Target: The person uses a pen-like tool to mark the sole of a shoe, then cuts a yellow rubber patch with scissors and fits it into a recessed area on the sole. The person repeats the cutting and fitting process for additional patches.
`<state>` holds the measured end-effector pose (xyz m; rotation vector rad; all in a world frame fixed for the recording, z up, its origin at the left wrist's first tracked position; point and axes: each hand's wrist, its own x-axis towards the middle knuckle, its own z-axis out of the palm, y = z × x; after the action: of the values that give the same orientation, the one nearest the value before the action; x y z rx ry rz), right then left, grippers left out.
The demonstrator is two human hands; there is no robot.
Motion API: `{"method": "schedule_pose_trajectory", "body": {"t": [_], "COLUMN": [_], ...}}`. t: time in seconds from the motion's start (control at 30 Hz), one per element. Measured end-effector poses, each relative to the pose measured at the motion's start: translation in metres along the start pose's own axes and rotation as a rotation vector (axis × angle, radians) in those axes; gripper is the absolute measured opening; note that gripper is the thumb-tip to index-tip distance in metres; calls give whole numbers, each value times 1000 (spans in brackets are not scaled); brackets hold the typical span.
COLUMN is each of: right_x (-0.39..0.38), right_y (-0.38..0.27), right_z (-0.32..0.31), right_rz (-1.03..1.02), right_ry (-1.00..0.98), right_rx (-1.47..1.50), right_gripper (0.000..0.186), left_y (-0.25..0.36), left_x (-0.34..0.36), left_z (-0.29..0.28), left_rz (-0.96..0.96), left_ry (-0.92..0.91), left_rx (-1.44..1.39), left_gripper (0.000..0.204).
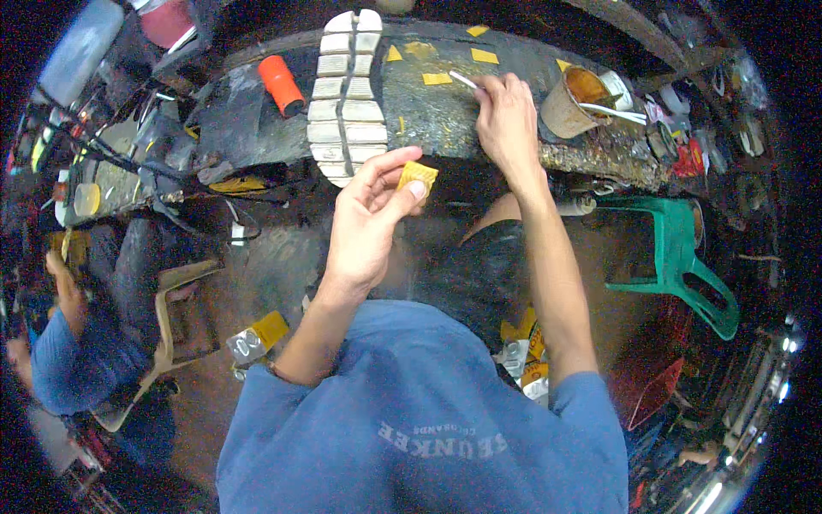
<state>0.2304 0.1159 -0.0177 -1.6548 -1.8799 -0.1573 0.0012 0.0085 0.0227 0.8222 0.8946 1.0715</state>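
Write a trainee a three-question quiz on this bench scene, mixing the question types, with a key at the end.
1. True or false: the left hand pinches a yellow piece between thumb and fingers.

2. Which lies farther left in the picture on the bench: the shoe sole or the orange cylinder?

3. Choose one. The right hand holds:
A) a hammer
B) a thin white stick
C) a green cup

Key: 1. True. 2. The orange cylinder. 3. B.

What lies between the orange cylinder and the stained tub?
Between them on the bench, the head view shows a white shoe sole and yellow pieces, plus the right hand holding a white stick.
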Motion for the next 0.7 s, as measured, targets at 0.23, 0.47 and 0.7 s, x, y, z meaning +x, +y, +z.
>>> {"method": "schedule_pose_trajectory", "body": {"t": [0.23, 0.47, 0.7], "right_x": [49, -5, -82], "right_y": [22, -28, 30], "right_z": [33, -74, -198], "right_rz": [-117, -268, 360], "right_ry": [-103, 135, 862], "right_rx": [-158, 318, 772], "right_gripper": [21, 22, 15], "left_y": [1, 8, -4], "left_x": [-14, -15, 4], "left_z": [-14, -20, -19], "left_rz": [12, -96, -79], "left_ry": [-5, 48, -49], "left_rx": [-63, -103, 49], "left_gripper": [54, 38, 44]}}
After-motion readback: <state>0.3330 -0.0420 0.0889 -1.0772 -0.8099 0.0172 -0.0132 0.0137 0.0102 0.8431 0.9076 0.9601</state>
